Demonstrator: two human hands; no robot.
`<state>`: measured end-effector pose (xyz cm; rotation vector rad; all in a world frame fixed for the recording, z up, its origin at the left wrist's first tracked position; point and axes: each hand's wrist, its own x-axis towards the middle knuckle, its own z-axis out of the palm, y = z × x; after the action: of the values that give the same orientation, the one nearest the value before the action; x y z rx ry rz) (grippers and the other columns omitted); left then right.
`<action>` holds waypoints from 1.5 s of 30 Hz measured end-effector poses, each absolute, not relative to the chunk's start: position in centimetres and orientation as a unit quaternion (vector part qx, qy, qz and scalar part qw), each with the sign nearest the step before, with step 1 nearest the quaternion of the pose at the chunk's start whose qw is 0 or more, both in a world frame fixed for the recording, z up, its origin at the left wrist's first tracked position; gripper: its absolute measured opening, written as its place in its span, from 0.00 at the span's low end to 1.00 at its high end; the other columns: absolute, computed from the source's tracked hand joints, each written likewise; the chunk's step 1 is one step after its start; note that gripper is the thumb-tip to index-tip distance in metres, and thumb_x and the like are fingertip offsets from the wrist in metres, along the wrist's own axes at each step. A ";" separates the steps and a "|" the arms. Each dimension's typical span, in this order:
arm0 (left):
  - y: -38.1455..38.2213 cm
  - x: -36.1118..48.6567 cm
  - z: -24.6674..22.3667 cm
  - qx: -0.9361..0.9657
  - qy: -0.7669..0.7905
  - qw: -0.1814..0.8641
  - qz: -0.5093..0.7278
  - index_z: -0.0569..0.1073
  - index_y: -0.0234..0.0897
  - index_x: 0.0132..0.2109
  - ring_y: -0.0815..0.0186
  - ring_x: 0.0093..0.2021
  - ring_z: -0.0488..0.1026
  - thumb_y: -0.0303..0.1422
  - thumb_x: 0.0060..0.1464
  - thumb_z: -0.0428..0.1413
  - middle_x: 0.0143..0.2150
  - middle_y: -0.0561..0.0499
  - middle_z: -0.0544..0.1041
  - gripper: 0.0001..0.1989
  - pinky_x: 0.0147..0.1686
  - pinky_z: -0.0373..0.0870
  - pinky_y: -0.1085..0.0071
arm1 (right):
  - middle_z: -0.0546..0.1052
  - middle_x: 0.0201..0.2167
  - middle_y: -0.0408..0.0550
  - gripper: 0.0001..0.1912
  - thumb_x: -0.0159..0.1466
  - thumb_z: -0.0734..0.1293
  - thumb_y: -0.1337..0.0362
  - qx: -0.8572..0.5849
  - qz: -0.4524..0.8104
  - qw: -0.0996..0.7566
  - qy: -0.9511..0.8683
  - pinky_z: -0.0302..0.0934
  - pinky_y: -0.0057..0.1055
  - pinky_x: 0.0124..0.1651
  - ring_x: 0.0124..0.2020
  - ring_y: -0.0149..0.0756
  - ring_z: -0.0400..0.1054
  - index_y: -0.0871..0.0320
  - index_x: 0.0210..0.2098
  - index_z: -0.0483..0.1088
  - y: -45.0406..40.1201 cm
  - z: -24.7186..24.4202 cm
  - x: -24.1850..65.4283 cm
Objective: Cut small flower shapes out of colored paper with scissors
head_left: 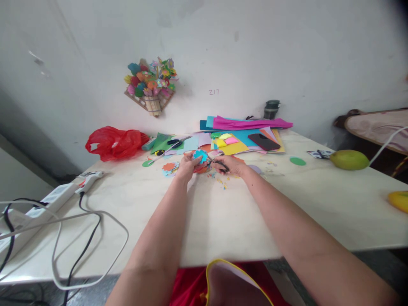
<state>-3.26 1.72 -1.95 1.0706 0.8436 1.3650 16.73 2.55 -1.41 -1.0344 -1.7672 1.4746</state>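
My left hand (187, 166) pinches a blue paper piece (199, 156) with a scalloped edge, over the middle of the table. Just right of it, my right hand (232, 165) grips dark-handled scissors (222, 165), whose blades point left at the blue paper. Small paper scraps (225, 185) are scattered below the scissors. Left of my left hand lies an orange scalloped paper (171, 166) on top of blue ones. Another pair of scissors (174, 143) rests behind, on green and pale sheets.
Coloured sheets (236, 146) and a dark phone (264, 142) lie at the back. A red plastic bag (116, 143) sits back left, power strips (54, 199) and cables at left. A green mango (349, 160) and a green paper disc (297, 161) are at right.
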 end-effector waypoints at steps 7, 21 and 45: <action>1.8 -3.2 -2.0 0.437 0.378 0.581 0.573 0.75 0.33 0.33 0.64 0.31 0.82 0.30 0.42 0.75 0.30 0.51 0.81 0.16 0.37 0.80 0.70 | 0.67 0.13 0.37 0.17 0.55 0.75 0.57 -0.383 0.551 0.311 -0.673 0.49 0.23 0.17 0.15 0.25 0.58 0.56 0.21 0.65 2.3 -1.1 16.7; 1.9 -1.4 -2.2 0.354 0.378 0.593 0.617 0.75 0.34 0.31 0.60 0.31 0.83 0.26 0.42 0.73 0.26 0.50 0.80 0.14 0.40 0.84 0.62 | 0.67 0.13 0.39 0.20 0.57 0.74 0.53 -0.378 0.550 0.346 -0.659 0.46 0.24 0.16 0.14 0.25 0.57 0.55 0.20 0.63 1.9 -1.1 16.4; 1.1 -0.1 -1.5 0.330 0.412 0.555 0.643 0.72 0.36 0.26 0.67 0.25 0.75 0.31 0.32 0.73 0.23 0.53 0.76 0.17 0.31 0.75 0.69 | 0.70 0.17 0.40 0.13 0.54 0.73 0.58 -0.373 0.569 0.372 -0.631 0.43 0.23 0.17 0.16 0.26 0.61 0.57 0.24 0.67 1.5 -1.1 16.6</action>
<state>-0.06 1.06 -1.53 0.7790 0.9724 1.5182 16.57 1.50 -1.06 -0.9561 -1.6174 1.4587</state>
